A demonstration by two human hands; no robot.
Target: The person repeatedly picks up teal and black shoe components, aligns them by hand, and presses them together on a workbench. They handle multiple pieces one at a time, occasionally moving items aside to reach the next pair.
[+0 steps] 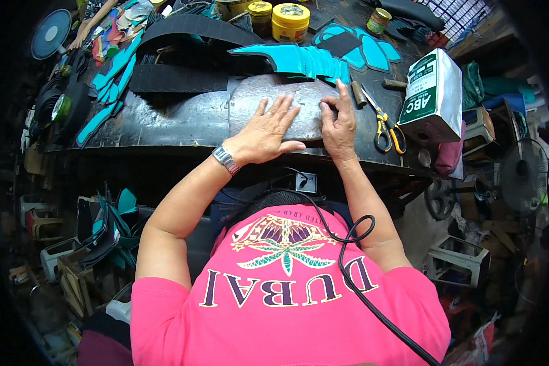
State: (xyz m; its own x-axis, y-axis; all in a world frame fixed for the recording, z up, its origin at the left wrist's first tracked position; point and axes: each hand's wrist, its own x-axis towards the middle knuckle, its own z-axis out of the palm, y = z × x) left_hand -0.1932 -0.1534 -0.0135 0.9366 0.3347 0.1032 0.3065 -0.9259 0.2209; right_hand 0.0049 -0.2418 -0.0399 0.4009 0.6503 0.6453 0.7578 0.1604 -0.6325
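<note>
My left hand (pixel 263 133) lies flat on a worn grey slab (pixel 308 110) at the table's near edge, palm down, fingers spread, with nothing in it. At the slab's right end is my right hand (pixel 340 128), thumb and a curled finger close together while another finger stretches up toward the turquoise pieces. Whatever it may pinch is too small to make out. Just beyond the hands, a fanned row of turquoise cut pieces (pixel 296 61) stands on the table. Scissors (pixel 384 125) with black and orange handles lie right of my right hand.
A large green and white tin (pixel 433 97) stands at the table's right. Black strips (pixel 180 79) lie at the left, near more turquoise pieces (pixel 107 91). Yellow jars (pixel 290 23) line the back. Another person's arm (pixel 93 25) reaches in at far left. A black cable (pixel 372 299) crosses my shirt.
</note>
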